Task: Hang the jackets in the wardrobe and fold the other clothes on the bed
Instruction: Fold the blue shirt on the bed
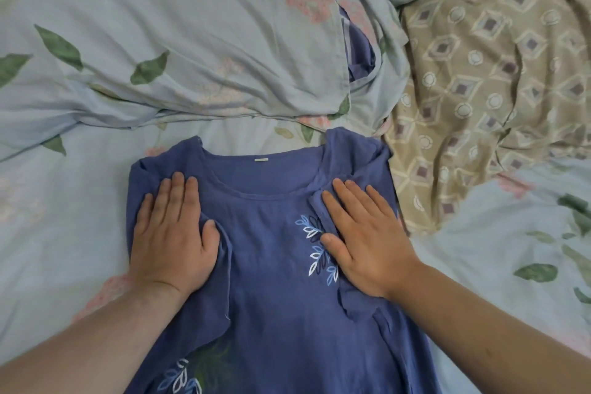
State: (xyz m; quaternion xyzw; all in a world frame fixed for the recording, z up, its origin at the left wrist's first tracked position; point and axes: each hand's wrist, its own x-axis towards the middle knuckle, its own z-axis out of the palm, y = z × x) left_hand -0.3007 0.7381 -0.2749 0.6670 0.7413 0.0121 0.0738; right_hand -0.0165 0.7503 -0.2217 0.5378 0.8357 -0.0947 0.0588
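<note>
Blue-violet cotton on a floral bedsheet (64, 217): shows a leaf-printed dress (271, 249) laid face-up, neckline (265, 196) at the far end, long axis running straight back toward the person and off the lower edge. Pins both short sleeves inward over the chest — left hand (172, 233) flat on the left sleeve (212, 307), right hand (361, 240) flat on the right sleeve (351, 305), fingers straight, closed on nothing. Puts the hem end out of view, nearer the body than either palm. Likely calls next for a reach down that length to bring the lower part up toward the collar — neither hand better placed, both level at the chest. Bordered at right by a beige diamond-patterned cover (479, 89), beyond by a rumpled floral duvet (160, 57).
</note>
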